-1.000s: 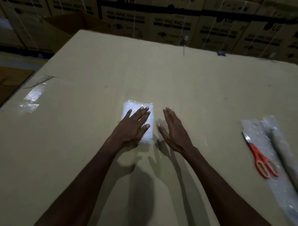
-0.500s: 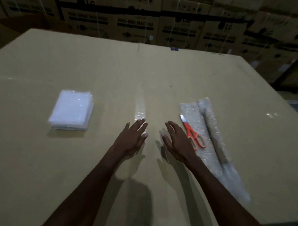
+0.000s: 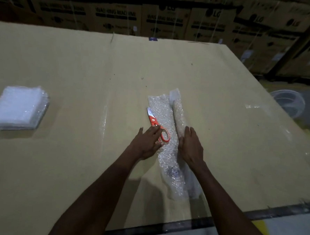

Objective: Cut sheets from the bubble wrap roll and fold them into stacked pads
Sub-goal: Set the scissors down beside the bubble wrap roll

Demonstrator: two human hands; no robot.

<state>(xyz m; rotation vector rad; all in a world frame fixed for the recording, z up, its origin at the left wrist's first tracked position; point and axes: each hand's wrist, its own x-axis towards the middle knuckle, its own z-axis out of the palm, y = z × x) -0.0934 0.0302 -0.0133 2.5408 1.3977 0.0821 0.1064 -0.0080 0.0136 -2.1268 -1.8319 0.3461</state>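
Note:
A bubble wrap roll lies lengthwise on the cardboard table, with its loose unrolled end spread flat to its left. Orange-handled scissors rest on that loose sheet. My left hand lies with straight fingers over the scissors' handles and the sheet's edge. My right hand grips the near part of the roll, fingers curved over it. A stack of folded white bubble wrap pads sits far to the left, apart from both hands.
Stacked washing machine cartons line the back. The table's near edge runs under my forearms. A clear plastic object sits on the floor beyond the right edge.
Both hands left the folded pad stack and moved right to the roll. The left now lies on the scissors and sheet, the right has taken hold of the roll.

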